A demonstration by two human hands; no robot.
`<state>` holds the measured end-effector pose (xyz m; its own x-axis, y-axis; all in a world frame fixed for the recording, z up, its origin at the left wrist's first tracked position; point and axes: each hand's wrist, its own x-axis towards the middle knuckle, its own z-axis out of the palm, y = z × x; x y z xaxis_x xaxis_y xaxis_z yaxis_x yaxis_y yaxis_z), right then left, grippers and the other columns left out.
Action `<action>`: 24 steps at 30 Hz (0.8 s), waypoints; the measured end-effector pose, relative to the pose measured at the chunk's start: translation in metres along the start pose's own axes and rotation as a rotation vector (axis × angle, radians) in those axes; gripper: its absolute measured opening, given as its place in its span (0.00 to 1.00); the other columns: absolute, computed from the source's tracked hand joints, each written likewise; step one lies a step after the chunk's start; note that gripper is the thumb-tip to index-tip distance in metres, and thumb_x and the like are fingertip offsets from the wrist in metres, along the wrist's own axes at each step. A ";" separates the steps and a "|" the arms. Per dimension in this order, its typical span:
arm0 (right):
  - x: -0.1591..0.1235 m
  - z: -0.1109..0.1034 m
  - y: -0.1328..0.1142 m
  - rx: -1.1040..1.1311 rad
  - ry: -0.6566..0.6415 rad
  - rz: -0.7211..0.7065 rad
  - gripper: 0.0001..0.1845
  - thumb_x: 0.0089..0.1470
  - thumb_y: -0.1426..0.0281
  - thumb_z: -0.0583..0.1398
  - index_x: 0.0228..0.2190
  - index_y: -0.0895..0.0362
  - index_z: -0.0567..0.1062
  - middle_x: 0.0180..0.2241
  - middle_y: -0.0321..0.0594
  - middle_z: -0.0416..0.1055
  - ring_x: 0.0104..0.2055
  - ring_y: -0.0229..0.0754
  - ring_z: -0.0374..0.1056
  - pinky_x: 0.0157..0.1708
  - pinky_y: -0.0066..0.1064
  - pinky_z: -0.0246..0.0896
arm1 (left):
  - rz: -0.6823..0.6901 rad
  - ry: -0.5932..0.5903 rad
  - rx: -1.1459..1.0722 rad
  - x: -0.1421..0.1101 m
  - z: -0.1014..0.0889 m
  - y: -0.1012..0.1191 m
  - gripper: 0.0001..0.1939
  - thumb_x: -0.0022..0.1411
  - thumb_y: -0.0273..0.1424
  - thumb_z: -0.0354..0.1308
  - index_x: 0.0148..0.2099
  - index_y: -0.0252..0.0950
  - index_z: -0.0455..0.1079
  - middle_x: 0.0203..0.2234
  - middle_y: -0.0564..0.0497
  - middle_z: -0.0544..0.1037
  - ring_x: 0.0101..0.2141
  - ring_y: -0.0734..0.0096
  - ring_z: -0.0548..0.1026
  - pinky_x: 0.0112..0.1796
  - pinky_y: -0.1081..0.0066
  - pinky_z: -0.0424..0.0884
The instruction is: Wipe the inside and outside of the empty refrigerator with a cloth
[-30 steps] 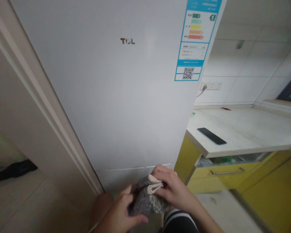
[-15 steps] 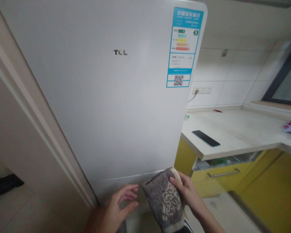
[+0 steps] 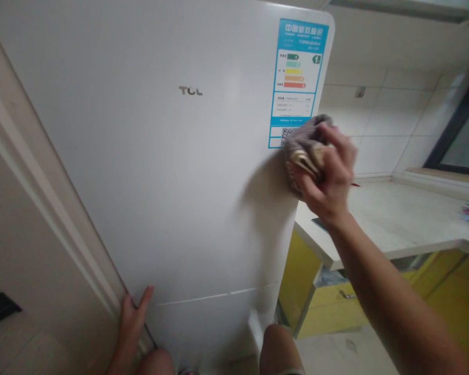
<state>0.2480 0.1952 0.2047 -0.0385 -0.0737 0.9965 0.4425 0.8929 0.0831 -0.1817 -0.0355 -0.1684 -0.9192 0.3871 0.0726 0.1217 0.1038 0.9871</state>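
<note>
A grey-brown cloth (image 3: 307, 143) with a cream pattern is bunched up in my right hand (image 3: 334, 172), whose fingers are closed around it. It lies at the right edge of the white refrigerator door (image 3: 172, 198), covering part of the QR code on the blue-and-white energy label (image 3: 297, 67). Low on the left, my left hand (image 3: 133, 320) rests against the refrigerator's left edge, with the thumb spread out on the front. Nothing is held in it, though some of its fingers are partly hidden.
Right of the refrigerator stands a white countertop (image 3: 398, 219) above yellow cabinets (image 3: 332, 312). A phone (image 3: 319, 224) on the counter is mostly hidden behind my right hand. A door frame (image 3: 62, 203) runs close along the left. My knee (image 3: 279, 349) shows below.
My right hand has moved up with the cloth, from below the door seam to the label, and the cloth is now crumpled. My left hand has shifted left onto the refrigerator's edge.
</note>
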 end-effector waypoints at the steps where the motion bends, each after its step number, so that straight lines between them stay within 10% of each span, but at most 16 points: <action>1: 0.003 0.016 0.003 -0.054 -0.077 -0.062 0.17 0.65 0.58 0.64 0.50 0.56 0.80 0.69 0.51 0.67 0.74 0.59 0.58 0.74 0.60 0.50 | -0.023 -0.005 0.008 0.001 0.000 -0.009 0.45 0.44 0.63 0.68 0.54 0.36 0.69 0.52 0.34 0.79 0.60 0.34 0.77 0.66 0.40 0.69; 5: -0.031 0.055 -0.005 -0.160 -0.191 -0.154 0.26 0.64 0.58 0.65 0.60 0.51 0.77 0.73 0.45 0.62 0.77 0.59 0.54 0.76 0.59 0.43 | -0.054 -0.008 0.014 -0.001 0.003 -0.033 0.42 0.45 0.63 0.67 0.52 0.38 0.68 0.52 0.35 0.79 0.60 0.35 0.77 0.66 0.42 0.70; 9: -0.123 0.051 -0.028 0.025 -0.320 -0.305 0.26 0.64 0.62 0.67 0.62 0.45 0.78 0.69 0.40 0.68 0.70 0.51 0.67 0.75 0.48 0.45 | -0.083 0.030 0.028 -0.004 0.008 -0.041 0.41 0.49 0.65 0.64 0.54 0.40 0.67 0.52 0.36 0.79 0.60 0.36 0.78 0.64 0.43 0.73; 15: -0.235 0.015 -0.039 0.701 -1.091 -0.133 0.26 0.68 0.78 0.61 0.59 0.43 0.82 0.61 0.35 0.76 0.58 0.41 0.78 0.64 0.33 0.68 | -0.035 -0.025 0.008 -0.005 0.000 -0.036 0.41 0.47 0.66 0.65 0.52 0.41 0.68 0.52 0.39 0.80 0.61 0.40 0.77 0.67 0.47 0.69; 20: -0.168 0.011 -0.020 0.601 -1.159 -0.562 0.27 0.73 0.81 0.53 0.65 0.56 0.77 0.68 0.44 0.68 0.68 0.43 0.71 0.72 0.33 0.61 | -0.029 -0.071 -0.010 -0.001 -0.009 -0.038 0.42 0.42 0.66 0.68 0.49 0.40 0.70 0.45 0.41 0.82 0.54 0.39 0.81 0.64 0.44 0.72; 24: -0.020 0.035 0.006 0.171 -0.679 -0.713 0.31 0.70 0.69 0.65 0.70 0.45 0.71 0.73 0.39 0.61 0.76 0.50 0.59 0.81 0.52 0.30 | -0.004 -0.027 -0.007 -0.001 -0.004 -0.051 0.41 0.46 0.66 0.66 0.51 0.40 0.70 0.47 0.40 0.82 0.55 0.38 0.81 0.63 0.45 0.74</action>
<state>0.2199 0.2172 0.1847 -0.7724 -0.3954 0.4971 -0.0161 0.7946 0.6070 -0.1887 -0.0447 -0.2178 -0.9091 0.4114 0.0654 0.1156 0.0984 0.9884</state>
